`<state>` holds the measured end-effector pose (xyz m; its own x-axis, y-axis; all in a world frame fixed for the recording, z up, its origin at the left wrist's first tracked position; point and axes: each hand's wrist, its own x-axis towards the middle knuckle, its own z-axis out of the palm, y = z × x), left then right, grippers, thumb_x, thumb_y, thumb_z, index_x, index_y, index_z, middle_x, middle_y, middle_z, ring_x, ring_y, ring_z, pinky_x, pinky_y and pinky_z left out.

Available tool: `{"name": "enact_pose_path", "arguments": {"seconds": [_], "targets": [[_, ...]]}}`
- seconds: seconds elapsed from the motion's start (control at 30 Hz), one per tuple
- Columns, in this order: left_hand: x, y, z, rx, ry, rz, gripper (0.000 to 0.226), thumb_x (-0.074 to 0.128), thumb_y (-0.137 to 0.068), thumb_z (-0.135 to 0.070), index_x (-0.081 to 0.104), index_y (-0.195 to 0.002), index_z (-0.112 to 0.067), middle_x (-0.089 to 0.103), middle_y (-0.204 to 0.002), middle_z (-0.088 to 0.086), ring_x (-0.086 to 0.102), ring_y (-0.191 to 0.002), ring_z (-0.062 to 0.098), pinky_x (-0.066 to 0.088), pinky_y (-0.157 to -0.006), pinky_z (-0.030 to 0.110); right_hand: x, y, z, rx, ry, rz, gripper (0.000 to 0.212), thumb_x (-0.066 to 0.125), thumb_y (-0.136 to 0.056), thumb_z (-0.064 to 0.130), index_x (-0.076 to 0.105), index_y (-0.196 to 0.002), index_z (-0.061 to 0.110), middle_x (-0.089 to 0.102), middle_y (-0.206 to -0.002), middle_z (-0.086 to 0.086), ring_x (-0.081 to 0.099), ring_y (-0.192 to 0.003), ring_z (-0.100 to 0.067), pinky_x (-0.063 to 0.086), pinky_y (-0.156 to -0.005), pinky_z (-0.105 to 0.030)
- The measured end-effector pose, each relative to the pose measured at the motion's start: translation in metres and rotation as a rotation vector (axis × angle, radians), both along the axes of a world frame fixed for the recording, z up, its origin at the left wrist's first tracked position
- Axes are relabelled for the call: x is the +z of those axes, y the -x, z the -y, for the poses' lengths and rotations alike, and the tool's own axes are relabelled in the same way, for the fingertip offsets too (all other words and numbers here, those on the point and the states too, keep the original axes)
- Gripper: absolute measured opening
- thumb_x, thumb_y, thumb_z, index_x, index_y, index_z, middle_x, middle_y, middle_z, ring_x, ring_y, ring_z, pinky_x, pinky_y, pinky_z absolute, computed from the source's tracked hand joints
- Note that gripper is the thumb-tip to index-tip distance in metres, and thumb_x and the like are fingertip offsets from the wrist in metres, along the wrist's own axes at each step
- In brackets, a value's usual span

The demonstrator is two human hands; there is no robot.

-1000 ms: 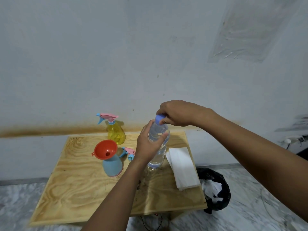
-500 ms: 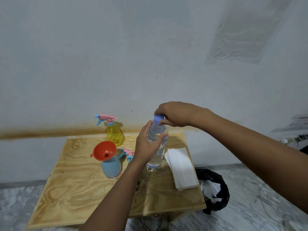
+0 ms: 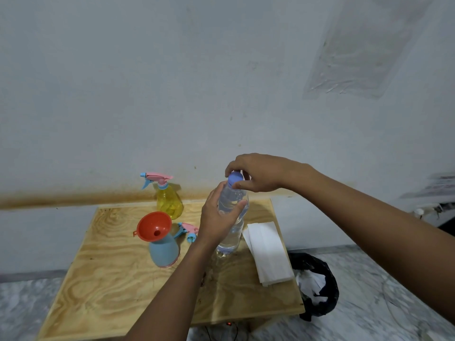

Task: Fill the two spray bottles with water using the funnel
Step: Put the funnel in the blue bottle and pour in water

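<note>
Count: two spray bottles; one funnel [image 3: 154,226] in blue spray bottle [image 3: 163,252], yellow spray bottle [image 3: 170,205] at its 12 o'clock. We see left hand [image 3: 216,222] gripping one water bottle [image 3: 234,239], right hand [image 3: 258,172] pinching its cap [image 3: 235,178].

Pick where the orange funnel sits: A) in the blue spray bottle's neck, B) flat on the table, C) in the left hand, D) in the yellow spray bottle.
A: the orange funnel stands in the open neck of the blue spray bottle; the left hand grips the water bottle, the right hand pinches its cap.
</note>
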<state>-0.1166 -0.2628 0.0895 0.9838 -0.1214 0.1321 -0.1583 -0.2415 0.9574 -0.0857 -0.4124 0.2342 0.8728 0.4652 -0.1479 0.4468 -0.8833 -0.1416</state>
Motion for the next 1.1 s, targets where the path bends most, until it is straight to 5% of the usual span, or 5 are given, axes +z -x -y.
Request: {"name": "enact_pose_path", "arguments": {"seconds": [0.17,0.43,0.67,0.9,1.1], "targets": [[0.000,0.001,0.000,-0.006,0.035,0.011,0.068,0.077,-0.082,-0.049,0.051,-0.142,-0.030,0.061,-0.135,-0.012,0.058,-0.123,0.006,0.053,-0.102,0.035,-0.001,0.013,0.010,-0.055,-0.387,0.018,0.030,0.064,-0.093,0.031,0.061,-0.123,0.031,0.060,-0.118,0.010,0.060,-0.094,-0.006,0.049,-0.081,-0.020],[-0.002,-0.001,-0.001,0.022,0.017,-0.007,0.075,0.081,-0.079,-0.047,0.050,-0.143,-0.025,0.056,-0.142,-0.008,0.052,-0.131,0.007,0.045,-0.111,0.038,-0.100,0.082,0.030,-0.622,-0.950,0.122,0.033,0.076,-0.083,0.019,0.066,-0.115,0.021,0.067,-0.097,0.011,0.060,-0.081,-0.001,0.046,-0.067,-0.012],[-0.009,-0.006,-0.003,-0.004,-0.025,-0.021,0.081,0.075,-0.074,-0.064,0.050,-0.142,-0.028,0.060,-0.139,-0.007,0.057,-0.128,0.009,0.049,-0.107,0.042,-0.229,0.117,0.021,-0.736,-0.728,-0.034,0.038,0.077,-0.082,0.017,0.066,-0.117,0.009,0.066,-0.110,-0.004,0.061,-0.075,-0.010,0.041,-0.065,-0.002],[-0.010,-0.008,-0.004,-0.026,-0.020,-0.003,0.073,0.079,-0.078,-0.054,0.053,-0.141,-0.026,0.063,-0.135,-0.004,0.060,-0.126,0.013,0.050,-0.105,0.045,-0.304,0.116,-0.009,-0.815,-0.462,-0.195,0.039,0.057,-0.092,0.037,0.059,-0.128,0.021,0.065,-0.121,0.000,0.062,-0.110,-0.023,0.044,-0.086,-0.030],[-0.007,-0.008,-0.003,-0.043,-0.026,0.020,0.069,0.078,-0.081,-0.049,0.054,-0.139,-0.019,0.065,-0.132,0.002,0.063,-0.121,0.016,0.051,-0.103,0.048,-0.313,0.107,-0.023,-0.746,-0.213,-0.036,0.023,0.054,-0.090,0.032,0.063,-0.107,0.019,0.069,-0.103,-0.003,0.064,-0.101,-0.027,0.041,-0.083,-0.036]]}}
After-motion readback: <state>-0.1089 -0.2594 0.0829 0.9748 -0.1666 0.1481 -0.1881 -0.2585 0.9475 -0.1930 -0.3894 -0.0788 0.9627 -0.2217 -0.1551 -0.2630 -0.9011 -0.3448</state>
